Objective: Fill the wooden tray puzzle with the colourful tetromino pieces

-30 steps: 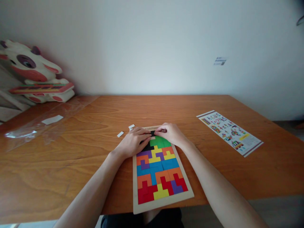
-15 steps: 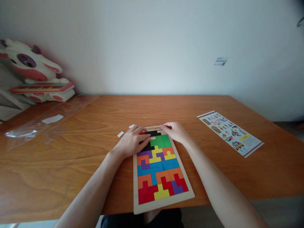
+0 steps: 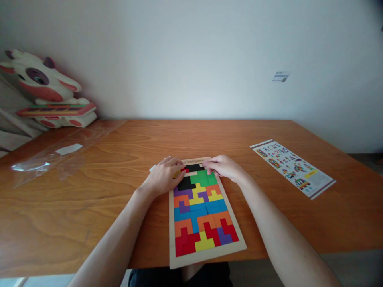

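Observation:
A wooden puzzle board filled with coloured block pieces lies at the table's front edge. My left hand rests over its upper left, thumb and fingers apart, with a red piece and a bit of yellow between them. Just below the thumb is a black piece; another black piece lies along the top. At the upper right corner, my right hand has its fingers curled together beside the green pieces; whatever they may hold is hidden. Bare wood shows beside the upper pieces.
A printed pattern sheet lies to the right. On the left are a clear plastic bag with a white label and a cow-shaped toy keyboard. A small white slip is partly behind my left hand.
My left fingers have shifted, uncovering more of the black piece and showing red and yellow. My right fingers have come from the board's top edge down onto its upper right. The view has shifted slightly.

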A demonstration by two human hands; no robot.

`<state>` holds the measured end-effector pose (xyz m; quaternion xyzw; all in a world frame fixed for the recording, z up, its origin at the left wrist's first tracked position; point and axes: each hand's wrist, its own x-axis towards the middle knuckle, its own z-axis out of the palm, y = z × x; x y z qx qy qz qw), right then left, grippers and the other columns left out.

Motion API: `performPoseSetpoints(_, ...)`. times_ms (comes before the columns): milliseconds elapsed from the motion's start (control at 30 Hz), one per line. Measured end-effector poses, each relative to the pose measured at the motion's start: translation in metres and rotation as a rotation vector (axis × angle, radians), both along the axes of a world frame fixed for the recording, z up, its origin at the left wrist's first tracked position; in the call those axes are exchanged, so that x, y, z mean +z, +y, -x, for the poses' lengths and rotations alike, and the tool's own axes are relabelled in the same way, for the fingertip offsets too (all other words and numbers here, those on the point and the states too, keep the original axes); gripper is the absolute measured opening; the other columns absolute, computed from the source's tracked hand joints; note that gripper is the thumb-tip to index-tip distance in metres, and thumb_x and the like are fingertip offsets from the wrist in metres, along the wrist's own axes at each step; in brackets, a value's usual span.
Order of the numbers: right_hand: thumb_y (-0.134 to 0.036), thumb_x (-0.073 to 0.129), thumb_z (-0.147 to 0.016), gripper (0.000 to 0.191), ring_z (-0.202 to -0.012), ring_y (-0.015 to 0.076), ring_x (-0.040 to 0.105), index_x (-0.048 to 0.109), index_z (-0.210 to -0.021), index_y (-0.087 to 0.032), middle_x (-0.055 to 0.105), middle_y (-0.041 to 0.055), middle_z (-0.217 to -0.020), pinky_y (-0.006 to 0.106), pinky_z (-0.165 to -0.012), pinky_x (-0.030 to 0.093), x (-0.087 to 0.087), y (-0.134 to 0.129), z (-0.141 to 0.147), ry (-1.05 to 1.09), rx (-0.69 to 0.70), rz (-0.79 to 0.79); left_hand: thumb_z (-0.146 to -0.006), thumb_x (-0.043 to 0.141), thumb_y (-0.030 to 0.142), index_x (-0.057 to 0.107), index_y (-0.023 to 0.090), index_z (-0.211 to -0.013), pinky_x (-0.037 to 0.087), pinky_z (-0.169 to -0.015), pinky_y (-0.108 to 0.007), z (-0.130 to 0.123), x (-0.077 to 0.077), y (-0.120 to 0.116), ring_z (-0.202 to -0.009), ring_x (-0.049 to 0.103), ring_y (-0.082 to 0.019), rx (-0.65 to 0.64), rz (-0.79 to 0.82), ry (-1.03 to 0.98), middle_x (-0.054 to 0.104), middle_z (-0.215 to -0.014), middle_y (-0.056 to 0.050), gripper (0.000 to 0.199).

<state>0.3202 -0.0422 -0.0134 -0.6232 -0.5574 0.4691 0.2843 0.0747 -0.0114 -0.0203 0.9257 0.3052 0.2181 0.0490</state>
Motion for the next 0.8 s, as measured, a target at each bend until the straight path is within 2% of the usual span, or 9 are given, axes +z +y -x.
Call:
performPoseSetpoints(100, -0.043, 0.070, -0.080, 0.028, -0.049, 0.0106, 0.054, 0.074, -0.091, -0.017, 0.071, 0.0039, -0.067, 0.022, -0.044, 0.037, -0.003, -0.002, -0.001, -0.087, 0.066, -0.094, -0.092, 0.048, 0.027, 0.071, 0.022, -0.104, 0.052, -0.088, -0.039, 0.000, 0.000, 0.000, -0.097, 0.061, -0.023, -0.002, -0.003, 0.017, 0.067, -0.105, -0.009, 0.026)
performPoseSetpoints(233, -0.043, 0.076, -0.074, 0.030, -0.061, 0.0154, 0.063, 0.072, -0.091, -0.017, 0.071, 0.0046, -0.069, 0.023, -0.051, 0.042, -0.009, -0.002, 0.000, -0.128, 0.088, -0.158, -0.092, 0.048, 0.026, 0.072, 0.021, -0.101, 0.052, -0.088, -0.040, 0.001, -0.001, 0.000, -0.096, 0.062, -0.024, 0.002, 0.008, 0.006, 0.067, -0.104, -0.009, 0.026)
performPoseSetpoints(333, -0.039, 0.075, -0.075, 0.025, -0.062, 0.0146, 0.062, 0.072, -0.088, -0.018, 0.070, 0.0030, -0.070, 0.024, -0.055, 0.042, -0.011, -0.001, 0.000, -0.212, 0.095, -0.232, -0.091, 0.049, 0.026, 0.072, 0.022, -0.100, 0.052, -0.088, -0.039, 0.001, -0.003, 0.001, -0.096, 0.062, -0.023, 0.004, 0.012, -0.007, 0.067, -0.103, -0.009, 0.025)
performPoseSetpoints(500, -0.038, 0.073, -0.077, 0.022, -0.060, 0.0137, 0.059, 0.073, -0.086, -0.018, 0.068, 0.0025, -0.069, 0.025, -0.054, 0.039, -0.008, -0.002, 0.004, -0.279, 0.073, -0.276, -0.091, 0.052, 0.034, 0.072, 0.022, -0.100, 0.051, -0.089, -0.038, -0.001, -0.003, 0.001, -0.097, 0.062, -0.023, 0.019, 0.016, -0.016, 0.068, -0.102, -0.008, 0.025)
performPoseSetpoints(667, -0.040, 0.072, -0.078, 0.023, -0.065, 0.0155, 0.062, 0.073, -0.086, -0.019, 0.070, 0.0039, -0.073, 0.026, -0.056, 0.041, -0.007, -0.002, 0.005, -0.291, 0.064, -0.272, -0.088, 0.057, 0.040, 0.072, 0.022, -0.093, 0.052, -0.082, -0.036, -0.011, -0.002, -0.004, -0.090, 0.064, -0.023, 0.192, 0.026, -0.064, 0.069, -0.096, -0.007, 0.024)
performPoseSetpoints(800, -0.043, 0.072, -0.077, 0.025, -0.067, 0.0169, 0.063, 0.073, -0.082, -0.019, 0.071, 0.0052, -0.074, 0.027, -0.057, 0.041, -0.007, -0.002, 0.004, -0.318, 0.032, -0.289, -0.085, 0.060, 0.040, 0.072, 0.022, -0.089, 0.051, -0.081, -0.037, -0.015, -0.001, -0.007, -0.088, 0.064, -0.024, 0.231, 0.062, -0.075, 0.069, -0.093, -0.007, 0.022)
